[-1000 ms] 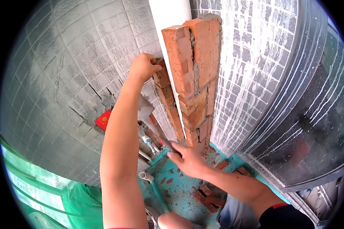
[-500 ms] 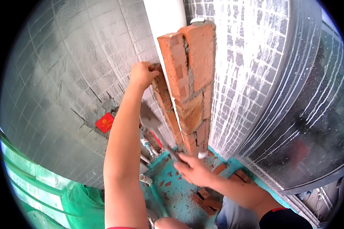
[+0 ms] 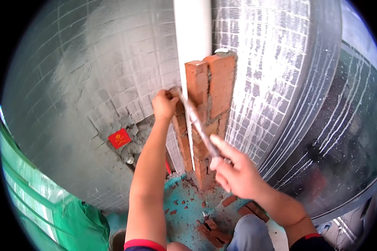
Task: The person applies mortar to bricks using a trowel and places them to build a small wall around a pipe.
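Note:
My left hand (image 3: 165, 105) is closed at the top of a narrow brick column (image 3: 182, 140), its fingers curled on the uppermost brick left of the white pipe. My right hand (image 3: 237, 173) grips a trowel (image 3: 201, 129) by its handle. The trowel slants up and left across the pipe, its upper end close to my left fingers. Its blade is mostly edge-on and blurred there. Right of the pipe stands a taller column of orange bricks (image 3: 220, 85) with grey mortar in the joints.
The white pipe (image 3: 192, 29) rises in the tiled corner. A red packet (image 3: 119, 138) rests against the broken patch of the left wall. Loose bricks (image 3: 213, 232) and rubble lie on the turquoise floor (image 3: 182, 217) near my knees. Green netting (image 3: 79, 221) hangs lower left; a glass pane (image 3: 343, 125) stands right.
My right hand has swung the trowel upward, from below my left forearm to beside my left fingers. My left hand stays at the column's top. The view has shifted, so the bricks appear lower.

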The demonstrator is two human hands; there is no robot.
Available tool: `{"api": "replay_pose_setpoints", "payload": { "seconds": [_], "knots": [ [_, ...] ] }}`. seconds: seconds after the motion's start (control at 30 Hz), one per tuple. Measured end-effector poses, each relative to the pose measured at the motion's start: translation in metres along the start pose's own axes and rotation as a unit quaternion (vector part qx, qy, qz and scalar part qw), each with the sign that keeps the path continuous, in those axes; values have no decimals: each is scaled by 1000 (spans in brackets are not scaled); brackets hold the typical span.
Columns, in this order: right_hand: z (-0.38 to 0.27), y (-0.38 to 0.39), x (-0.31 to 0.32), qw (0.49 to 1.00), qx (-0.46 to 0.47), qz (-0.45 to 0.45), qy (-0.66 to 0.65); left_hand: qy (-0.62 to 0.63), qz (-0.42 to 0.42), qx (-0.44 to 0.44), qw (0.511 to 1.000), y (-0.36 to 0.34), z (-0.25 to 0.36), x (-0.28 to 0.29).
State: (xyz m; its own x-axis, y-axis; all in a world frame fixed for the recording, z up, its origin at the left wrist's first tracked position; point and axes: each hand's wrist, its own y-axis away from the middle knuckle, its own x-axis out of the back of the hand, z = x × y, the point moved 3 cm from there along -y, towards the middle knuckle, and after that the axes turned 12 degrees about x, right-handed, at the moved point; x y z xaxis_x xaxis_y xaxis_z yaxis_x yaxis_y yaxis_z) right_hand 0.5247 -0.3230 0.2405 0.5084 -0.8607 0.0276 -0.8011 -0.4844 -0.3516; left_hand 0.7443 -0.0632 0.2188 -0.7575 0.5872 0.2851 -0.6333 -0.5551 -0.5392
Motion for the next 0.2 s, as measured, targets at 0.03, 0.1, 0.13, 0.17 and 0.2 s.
{"api": "replay_pose_setpoints", "payload": {
  "seconds": [0.03, 0.1, 0.13, 0.17, 0.2],
  "knots": [
    [-11, -9, -3, 1000, 12, 8, 13, -3, 2, -4, 1000, -3, -5, -1],
    [-27, -31, -6, 998, 41, 26, 27, -30, 7, -1, 1000, 4, -5, -1],
    [-29, -43, -4, 997, 68, 30, 18, -16, 4, 2, 1000, 6, -2, 0],
    [-33, -54, -5, 997, 76, 26, 13, 3, -2, 23, 1000, 9, -1, 3],
    [-40, -63, -7, 996, 86, 24, 8, 25, -10, 42, 999, 10, 1, 6]
  ]
}}
